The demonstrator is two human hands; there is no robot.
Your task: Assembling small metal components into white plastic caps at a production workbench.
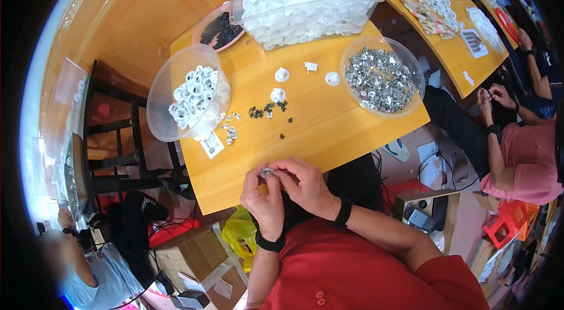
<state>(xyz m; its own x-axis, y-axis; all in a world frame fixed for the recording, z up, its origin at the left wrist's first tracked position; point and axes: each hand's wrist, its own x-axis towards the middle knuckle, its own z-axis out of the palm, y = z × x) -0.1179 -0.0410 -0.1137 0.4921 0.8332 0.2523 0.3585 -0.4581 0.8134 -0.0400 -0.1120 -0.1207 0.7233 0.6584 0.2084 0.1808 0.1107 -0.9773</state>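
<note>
Just above the near edge of the wooden table, my left hand and my right hand meet, fingertips pinched together. Between them is a small white round plastic part, partly covered by my fingers. Beyond my hands lie small black pieces, with a few scattered nearer me. Similar white round parts rest farther back, among them one white disc and another white disc. Small shiny metal pieces sit toward the left, beside a white printed label.
At the left edge stands a clear bowl of white rings, at the right a clear bowl of metal pieces. Behind are a heaped clear bin and a pink bowl of black pieces. Co-workers sit on both sides.
</note>
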